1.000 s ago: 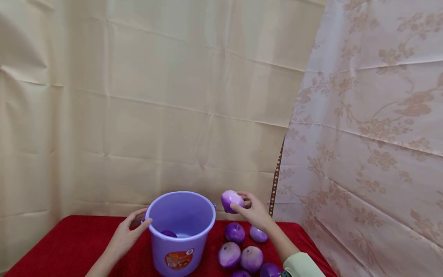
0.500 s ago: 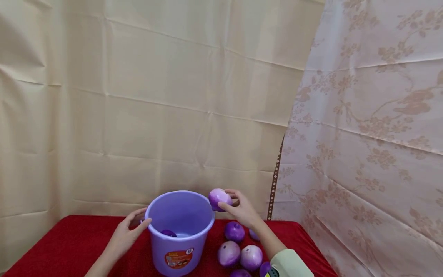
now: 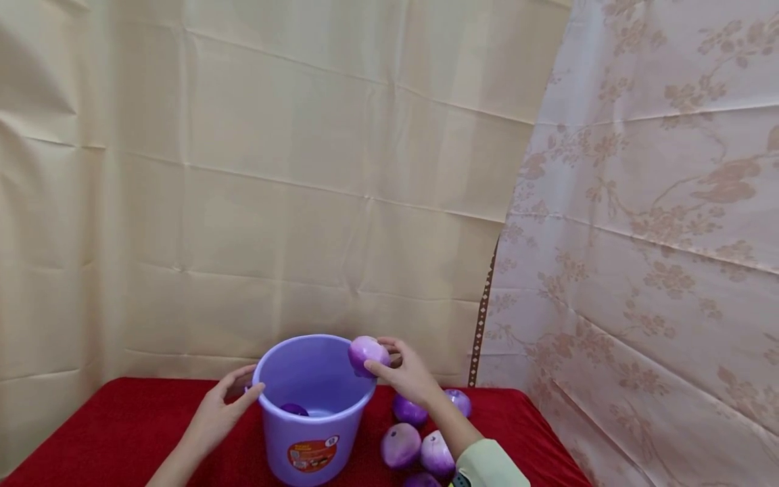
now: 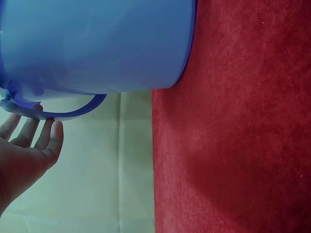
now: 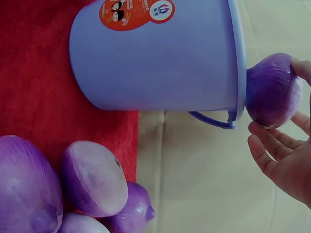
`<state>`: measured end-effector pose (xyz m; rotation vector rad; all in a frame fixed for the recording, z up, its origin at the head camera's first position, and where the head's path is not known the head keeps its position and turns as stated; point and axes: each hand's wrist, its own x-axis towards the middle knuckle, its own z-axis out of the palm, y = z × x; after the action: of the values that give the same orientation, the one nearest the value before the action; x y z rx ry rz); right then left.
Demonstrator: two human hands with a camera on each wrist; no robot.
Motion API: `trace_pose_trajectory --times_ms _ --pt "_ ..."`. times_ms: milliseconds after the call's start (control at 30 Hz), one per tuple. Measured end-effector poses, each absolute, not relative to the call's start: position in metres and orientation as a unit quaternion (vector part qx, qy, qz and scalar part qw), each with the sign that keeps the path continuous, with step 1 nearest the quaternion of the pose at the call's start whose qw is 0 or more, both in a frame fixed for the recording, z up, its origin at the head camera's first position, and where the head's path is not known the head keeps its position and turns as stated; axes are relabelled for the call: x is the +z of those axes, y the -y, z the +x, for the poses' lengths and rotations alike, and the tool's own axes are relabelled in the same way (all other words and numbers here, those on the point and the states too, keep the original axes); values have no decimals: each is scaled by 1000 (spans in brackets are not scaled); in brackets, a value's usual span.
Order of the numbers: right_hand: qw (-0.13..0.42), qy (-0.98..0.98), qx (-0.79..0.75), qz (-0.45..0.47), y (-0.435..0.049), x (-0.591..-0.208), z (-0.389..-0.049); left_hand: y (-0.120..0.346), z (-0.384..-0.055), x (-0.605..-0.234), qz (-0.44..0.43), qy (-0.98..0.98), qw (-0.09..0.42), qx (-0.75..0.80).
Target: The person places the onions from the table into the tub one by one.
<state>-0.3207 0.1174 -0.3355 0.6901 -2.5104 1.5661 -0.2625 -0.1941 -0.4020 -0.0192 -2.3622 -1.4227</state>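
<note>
A purple bucket [image 3: 276, 436] with an orange label stands upright on the red cloth. My left hand [image 3: 213, 416] holds its left rim, thumb at the front; in the left wrist view the fingers [image 4: 44, 133] touch the bucket's handle [image 4: 80, 112]. Pinched between thumb and fingers of my right hand [image 3: 410, 375] is a purple onion [image 3: 367, 353], over the bucket's right rim. The right wrist view has this onion [image 5: 273, 92] at the bucket's mouth, fingers beneath it. Inside the bucket, part of a dark purple onion [image 3: 295, 410] shows at the bottom.
Several more onions [image 3: 399, 446] lie grouped on the red cloth [image 3: 152, 426] right of the bucket, partly hidden by the right forearm. A beige curtain [image 3: 304, 203] hangs behind the table, and a floral one [image 3: 657, 270] on the right.
My right hand has carried the onion leftward, from right of the bucket to over its right rim. The left hand has stayed at the left rim.
</note>
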Motion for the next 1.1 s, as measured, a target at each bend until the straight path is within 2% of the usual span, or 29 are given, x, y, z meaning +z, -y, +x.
trace_pose_trajectory --times_ms 267,567,1100 --pt "39 817 526 231 -111 -337 -323 193 -263 -402 -7 843 190 -503" --pt "64 839 483 243 -98 -337 -324 194 -263 -402 -10 845 198 -496" --pt "65 832 484 265 -78 -336 -323 193 -262 -401 -4 844 195 -500"
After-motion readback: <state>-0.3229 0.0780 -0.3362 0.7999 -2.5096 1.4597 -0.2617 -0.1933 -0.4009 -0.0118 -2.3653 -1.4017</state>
